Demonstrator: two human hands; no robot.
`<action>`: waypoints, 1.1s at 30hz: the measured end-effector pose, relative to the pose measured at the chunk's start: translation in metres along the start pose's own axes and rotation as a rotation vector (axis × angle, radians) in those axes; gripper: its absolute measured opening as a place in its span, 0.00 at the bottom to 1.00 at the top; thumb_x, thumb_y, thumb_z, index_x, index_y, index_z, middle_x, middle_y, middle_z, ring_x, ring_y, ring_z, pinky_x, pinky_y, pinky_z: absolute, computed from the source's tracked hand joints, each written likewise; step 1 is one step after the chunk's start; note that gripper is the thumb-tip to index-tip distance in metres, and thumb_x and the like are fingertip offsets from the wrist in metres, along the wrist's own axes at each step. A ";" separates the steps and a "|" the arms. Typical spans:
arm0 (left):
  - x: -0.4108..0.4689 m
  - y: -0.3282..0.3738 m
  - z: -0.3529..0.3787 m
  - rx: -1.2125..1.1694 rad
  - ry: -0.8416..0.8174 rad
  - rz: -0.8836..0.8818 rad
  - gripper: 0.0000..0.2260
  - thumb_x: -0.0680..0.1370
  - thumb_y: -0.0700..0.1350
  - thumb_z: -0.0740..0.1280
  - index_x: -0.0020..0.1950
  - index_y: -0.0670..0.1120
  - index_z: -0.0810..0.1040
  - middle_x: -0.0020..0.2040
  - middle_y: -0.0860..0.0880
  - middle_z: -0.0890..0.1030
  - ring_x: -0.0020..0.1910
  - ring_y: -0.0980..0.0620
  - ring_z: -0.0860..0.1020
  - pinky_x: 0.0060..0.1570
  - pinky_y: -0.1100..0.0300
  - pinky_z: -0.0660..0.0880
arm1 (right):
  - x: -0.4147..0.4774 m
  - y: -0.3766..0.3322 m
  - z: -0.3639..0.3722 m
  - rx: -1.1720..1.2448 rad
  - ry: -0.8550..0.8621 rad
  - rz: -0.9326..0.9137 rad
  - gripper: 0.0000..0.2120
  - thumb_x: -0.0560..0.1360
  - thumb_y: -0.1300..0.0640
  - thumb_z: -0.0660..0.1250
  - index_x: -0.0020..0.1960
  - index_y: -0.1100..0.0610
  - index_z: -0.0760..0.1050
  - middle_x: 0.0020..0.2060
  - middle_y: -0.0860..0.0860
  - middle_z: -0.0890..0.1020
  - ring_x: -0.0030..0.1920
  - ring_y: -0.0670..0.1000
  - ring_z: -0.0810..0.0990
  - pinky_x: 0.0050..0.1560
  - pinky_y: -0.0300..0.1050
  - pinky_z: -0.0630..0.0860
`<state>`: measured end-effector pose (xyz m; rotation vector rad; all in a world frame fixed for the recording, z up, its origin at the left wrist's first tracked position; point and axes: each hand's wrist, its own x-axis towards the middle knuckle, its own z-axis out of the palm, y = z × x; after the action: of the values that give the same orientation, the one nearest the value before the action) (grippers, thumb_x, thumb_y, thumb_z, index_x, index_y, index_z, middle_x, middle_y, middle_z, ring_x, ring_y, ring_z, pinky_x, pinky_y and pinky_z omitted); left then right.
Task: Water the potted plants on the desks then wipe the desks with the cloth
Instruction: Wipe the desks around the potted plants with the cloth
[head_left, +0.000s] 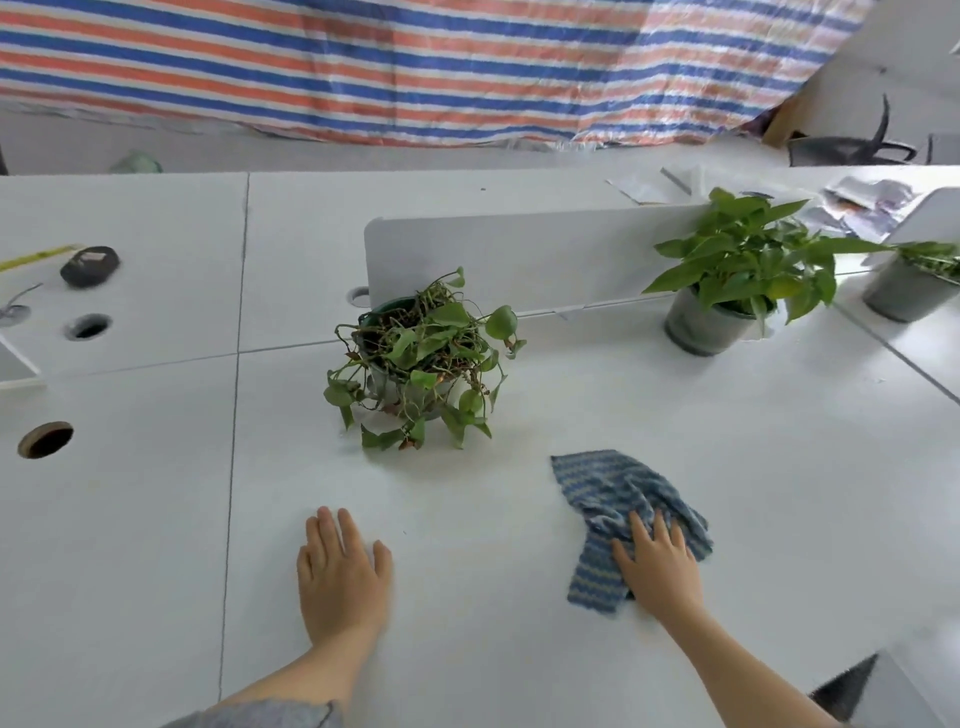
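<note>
So I'm on the wiping half of this by the look of it. My right hand (657, 566) is flat on top of the blue striped cloth (618, 493), fingers pretty much straight and spread, pressing it into the white desk (519, 665) rather than gripping it. I figure that drags the whole cloth along instead of one bunched corner. Going off the droopy trailing plant (421, 364) in the middle: the cloth sits nearer me than that pot and off to its right, clear of the leaves. My left hand (343, 571) is also nearer me than the plant, slightly to its left, palm down with fingers out on bare desk and holding nothing, probably just propping me up while I lean in. Right behind the plant is a low white divider (519, 260), and further right along it a bushier green plant (737, 280) in a grey pot, with a third pot (909, 296) beyond. Can't tell if any soil is wet. Way left of the droopy plant there's a dark lump (89, 266) with a pale sticker, too blurry to read, and I can't see writing or a brand anywhere else.
</note>
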<state>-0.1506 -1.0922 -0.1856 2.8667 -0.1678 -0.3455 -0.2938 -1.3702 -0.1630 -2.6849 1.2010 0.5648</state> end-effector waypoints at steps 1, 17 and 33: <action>-0.001 0.000 0.000 -0.008 -0.002 0.006 0.28 0.80 0.53 0.47 0.76 0.42 0.44 0.78 0.44 0.44 0.77 0.47 0.43 0.75 0.53 0.46 | -0.008 0.005 0.002 0.007 0.019 0.005 0.28 0.79 0.44 0.50 0.75 0.53 0.52 0.76 0.56 0.54 0.75 0.57 0.51 0.73 0.49 0.55; -0.006 -0.008 0.000 -0.157 0.022 0.045 0.23 0.78 0.49 0.57 0.71 0.42 0.63 0.76 0.42 0.57 0.76 0.45 0.52 0.73 0.47 0.48 | -0.107 0.050 -0.067 0.708 0.438 0.108 0.06 0.73 0.60 0.61 0.42 0.57 0.76 0.34 0.53 0.80 0.34 0.55 0.78 0.34 0.45 0.72; -0.149 0.212 0.021 -0.189 -0.240 0.843 0.49 0.59 0.70 0.45 0.76 0.48 0.49 0.77 0.45 0.44 0.77 0.46 0.44 0.74 0.54 0.47 | -0.151 0.194 -0.073 0.599 0.743 -0.120 0.10 0.71 0.51 0.69 0.43 0.59 0.77 0.38 0.46 0.74 0.43 0.48 0.71 0.42 0.34 0.64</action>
<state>-0.3171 -1.2794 -0.1182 2.2878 -1.2469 -0.4800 -0.5099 -1.4167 -0.0328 -2.4217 1.0771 -0.7641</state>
